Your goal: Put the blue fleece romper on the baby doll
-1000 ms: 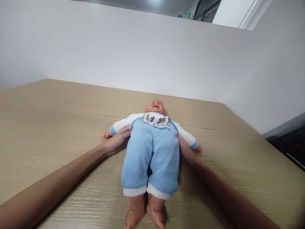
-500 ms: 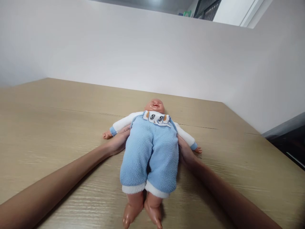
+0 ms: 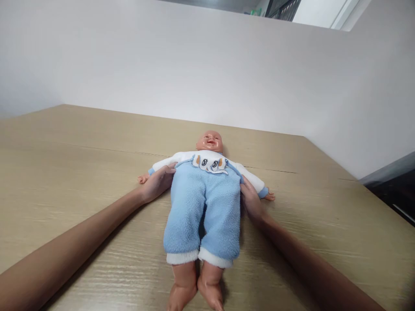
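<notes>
On pale wooden table (image 3: 97,142): bald plastic baby doll (image 3: 210,141) faceup, blue fleece overalls (image 3: 188,198); left hand (image 3: 158,183), right hand (image 3: 253,201) against sides, grip unclear.

There is one doll (image 3: 205,194), one table (image 3: 324,207), one left hand (image 3: 158,183) and one right hand (image 3: 252,199)

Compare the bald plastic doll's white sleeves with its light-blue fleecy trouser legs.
The white sleeves end in blue cuffs; the blue trouser legs end in white cuffs. The sleeves spread outward; the trouser legs lie side by side. The sleeves look slimmer than the trouser legs. Both are cloth.
</notes>
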